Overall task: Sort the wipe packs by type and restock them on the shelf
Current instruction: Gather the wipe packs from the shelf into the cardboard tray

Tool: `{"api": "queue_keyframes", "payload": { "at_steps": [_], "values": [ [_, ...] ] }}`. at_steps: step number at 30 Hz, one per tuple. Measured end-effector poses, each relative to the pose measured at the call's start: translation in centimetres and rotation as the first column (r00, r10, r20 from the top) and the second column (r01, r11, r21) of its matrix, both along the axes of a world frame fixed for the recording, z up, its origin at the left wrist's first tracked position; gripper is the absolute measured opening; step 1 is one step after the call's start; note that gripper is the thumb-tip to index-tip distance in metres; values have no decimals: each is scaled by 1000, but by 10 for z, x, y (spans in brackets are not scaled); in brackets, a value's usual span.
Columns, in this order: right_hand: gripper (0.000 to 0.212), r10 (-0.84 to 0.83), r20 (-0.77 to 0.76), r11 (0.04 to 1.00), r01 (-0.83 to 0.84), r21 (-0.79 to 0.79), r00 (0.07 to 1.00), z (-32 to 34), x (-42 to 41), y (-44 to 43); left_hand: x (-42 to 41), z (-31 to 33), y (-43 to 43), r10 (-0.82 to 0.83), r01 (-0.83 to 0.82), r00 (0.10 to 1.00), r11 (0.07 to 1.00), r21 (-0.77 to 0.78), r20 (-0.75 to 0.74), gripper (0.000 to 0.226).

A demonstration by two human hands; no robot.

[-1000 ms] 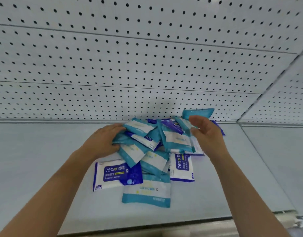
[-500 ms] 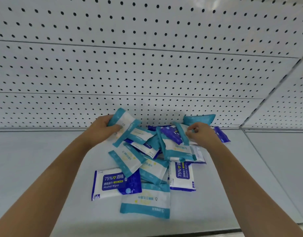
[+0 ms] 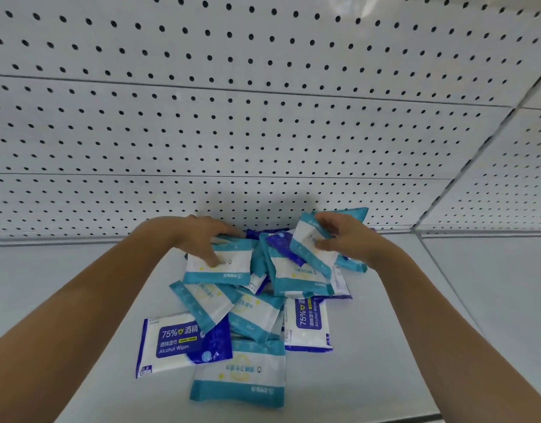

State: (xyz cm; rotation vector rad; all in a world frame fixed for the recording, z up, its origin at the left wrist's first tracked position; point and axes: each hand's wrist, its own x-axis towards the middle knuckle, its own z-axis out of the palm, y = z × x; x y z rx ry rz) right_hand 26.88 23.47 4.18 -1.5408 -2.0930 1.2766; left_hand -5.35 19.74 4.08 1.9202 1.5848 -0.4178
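Note:
A loose heap of wipe packs lies on the white shelf (image 3: 79,300), against the pegboard back. Several are teal-and-white and a few are dark-blue alcohol wipe packs. My left hand (image 3: 199,236) grips one teal pack (image 3: 220,265) at the heap's left top, thumb on its face. My right hand (image 3: 345,236) pinches another teal pack (image 3: 308,248), tilted and lifted off the heap's right side. One alcohol pack (image 3: 177,343) lies flat at the front left, a second one (image 3: 307,323) at the front right. A teal pack (image 3: 241,374) lies nearest to me.
White pegboard (image 3: 263,132) forms the back wall. A vertical seam (image 3: 415,230) on the right divides this bay from the neighbouring one. Bare shelf surface stretches to both sides of the heap. The shelf's front edge (image 3: 324,418) runs along the bottom.
My left hand has brought its teal pack down from a raised tilt onto the heap's left top. My right hand has lifted a teal pack up and tilted it.

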Motion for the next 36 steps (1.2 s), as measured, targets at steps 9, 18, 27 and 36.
{"api": "queue_keyframes", "payload": {
  "at_steps": [9, 18, 27, 36],
  "values": [
    [53, 326, 378, 945, -301, -127, 866, 13, -30, 12, -30, -8, -20, 111, -119, 963, 993, 19, 247, 31],
    [67, 289, 679, 904, -425, 38, 675, 23, -7, -5, -35, 22, -59, 41, -48, 984, 998, 37, 175, 28],
    [25, 172, 206, 974, -198, 113, 963, 43, 9, -24, -4, 4, -75, -6, 7, 999, 999, -37, 44, 77],
    [22, 318, 250, 947, -318, -41, 915, 36, 11, -63, 0, 12, -78, -70, 70, 997, 998, -7, -35, 88]
  ]
}}
